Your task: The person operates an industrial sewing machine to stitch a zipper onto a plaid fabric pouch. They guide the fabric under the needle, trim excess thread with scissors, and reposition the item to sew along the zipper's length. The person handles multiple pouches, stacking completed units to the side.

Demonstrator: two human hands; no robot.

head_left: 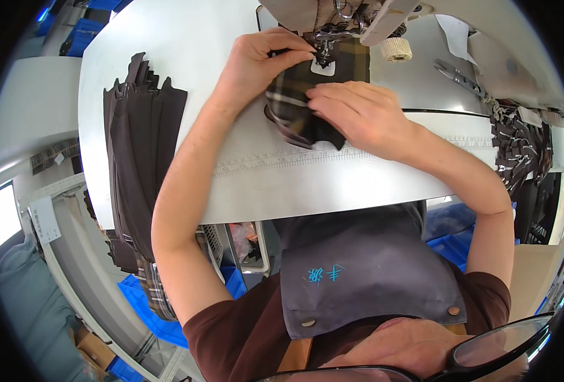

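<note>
My left hand pinches the edge of a dark plaid fabric piece just left of the sewing machine's presser foot. The fabric lies on the white table under the needle area, its near edge curled. My right hand rests over the piece below the foot, fingers slightly bent and laid on it, a little blurred by motion.
A long stack of dark cut fabric hangs over the table's left edge. Steel thread snips lie at the right, near bunched dark pieces. A white spool is on the machine. Blue bins sit below.
</note>
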